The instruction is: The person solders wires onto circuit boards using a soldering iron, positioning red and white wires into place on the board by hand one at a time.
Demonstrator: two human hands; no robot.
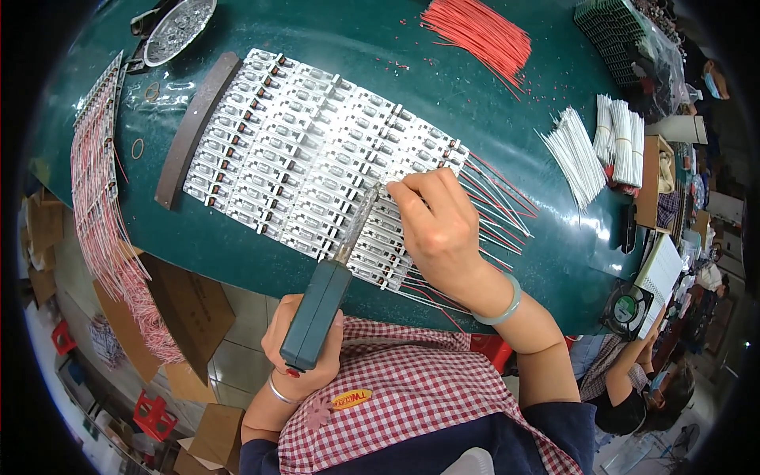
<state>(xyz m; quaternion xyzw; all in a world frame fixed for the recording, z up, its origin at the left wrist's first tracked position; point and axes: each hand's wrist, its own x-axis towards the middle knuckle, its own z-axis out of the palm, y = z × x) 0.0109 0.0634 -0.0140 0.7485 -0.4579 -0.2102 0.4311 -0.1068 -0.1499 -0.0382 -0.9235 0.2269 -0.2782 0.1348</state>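
- Circuit board panel (317,158) lies flat on the green table (507,103), many small white boards in rows, dead centre of the head view.
- Soldering iron (321,313): teal handle gripped in left hand (297,348), fingers closed round it; metal tip reaches up to the panel's near right rows, close to the right fingertips.
- Right hand (439,226) rests on the panel's right end, fingers curled down, pinching or pressing at a board edge; cannot tell whether it grips a wire.
- Red and white wires (495,214) already stick out from the boards at the panel's right edge, under and beside the right hand.
- Progress, judged: only the right-end rows look wired; the large left and middle part shows no wires, so most of the panel looks left to do.
- Finished-looking boards with red and white leads (99,198) sit in a long stack at the table's left edge, leads hanging over it.
- Supply: loose red wires (479,32) top centre, white wire bundles (590,150) at right, well apart from the panel.
- Dark curved bar (194,127) lies just beside the panel's left end.
- Containers: round metal dish (178,28) top left, contents too blurred to tell; dark green crate (613,36) top right, contents unclear; cardboard boxes (190,305) on the floor lower left, contents not visible.
- Another person (633,372) sits at lower right, apart from these hands.
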